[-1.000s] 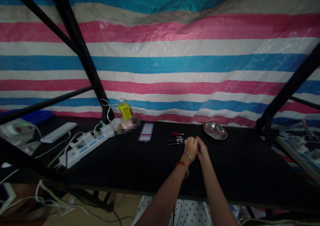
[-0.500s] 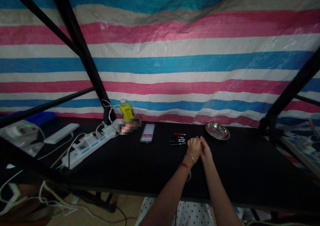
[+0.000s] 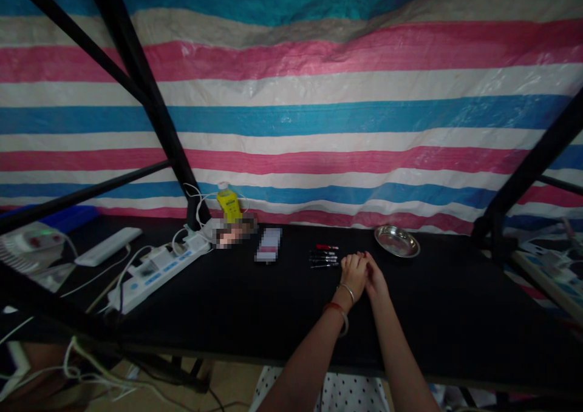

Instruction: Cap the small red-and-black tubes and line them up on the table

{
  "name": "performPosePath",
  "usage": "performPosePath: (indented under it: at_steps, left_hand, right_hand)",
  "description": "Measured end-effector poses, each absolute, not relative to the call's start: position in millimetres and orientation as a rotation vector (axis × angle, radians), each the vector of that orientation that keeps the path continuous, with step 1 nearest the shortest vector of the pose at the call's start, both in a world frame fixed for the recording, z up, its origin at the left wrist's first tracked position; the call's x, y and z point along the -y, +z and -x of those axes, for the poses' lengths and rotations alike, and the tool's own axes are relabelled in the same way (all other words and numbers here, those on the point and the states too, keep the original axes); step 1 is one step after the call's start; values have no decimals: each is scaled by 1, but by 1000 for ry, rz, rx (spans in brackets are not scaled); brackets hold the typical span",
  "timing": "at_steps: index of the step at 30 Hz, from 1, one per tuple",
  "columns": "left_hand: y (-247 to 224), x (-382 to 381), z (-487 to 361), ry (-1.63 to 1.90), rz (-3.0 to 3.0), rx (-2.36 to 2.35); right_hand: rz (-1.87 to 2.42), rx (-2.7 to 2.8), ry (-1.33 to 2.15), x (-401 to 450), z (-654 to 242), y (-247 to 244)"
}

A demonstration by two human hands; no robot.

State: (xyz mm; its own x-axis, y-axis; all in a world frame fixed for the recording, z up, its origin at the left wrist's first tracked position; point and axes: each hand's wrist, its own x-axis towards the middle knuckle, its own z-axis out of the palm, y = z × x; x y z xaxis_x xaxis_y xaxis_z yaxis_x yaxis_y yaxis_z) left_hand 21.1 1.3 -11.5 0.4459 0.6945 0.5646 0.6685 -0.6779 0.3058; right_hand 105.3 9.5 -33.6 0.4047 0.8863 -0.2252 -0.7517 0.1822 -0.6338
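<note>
On the black tabletop point(image 3: 255, 303), my left hand point(image 3: 354, 274) and my right hand point(image 3: 374, 277) rest pressed together with fingers closed. No object shows in either; the space between the palms is hidden. A silvery bangle and a reddish one circle my left wrist. Just left of my fingertips lies a row of several dark pens point(image 3: 323, 258), with a red pen point(image 3: 327, 247) at its far side. A shiny round metal dish point(image 3: 397, 242) sits beyond my right hand, apart from it.
A blurred phone point(image 3: 269, 245) lies left of the pens. Further left are a yellow bottle point(image 3: 229, 204), a white power strip point(image 3: 157, 276) with plugs and cables, and a white slim device point(image 3: 108, 247). Black frame posts point(image 3: 157, 114) rise before a striped sheet point(image 3: 319, 121).
The view has shifted very slightly, so things sit a little lower in the picture. Both hands remain together in the same place beside the pens.
</note>
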Motion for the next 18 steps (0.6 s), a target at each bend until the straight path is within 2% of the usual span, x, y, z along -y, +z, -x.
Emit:
performPosePath:
  at_steps: [4,18]
  left_hand:
    - [-11,-1,-22,1063,-2690,-1219]
    - [-10,-1,-23,1040,-2741,-1174]
  right_hand:
    - [722,54,1226,-10,-106,-28]
    - [761,44,1184,-11,-105,-31]
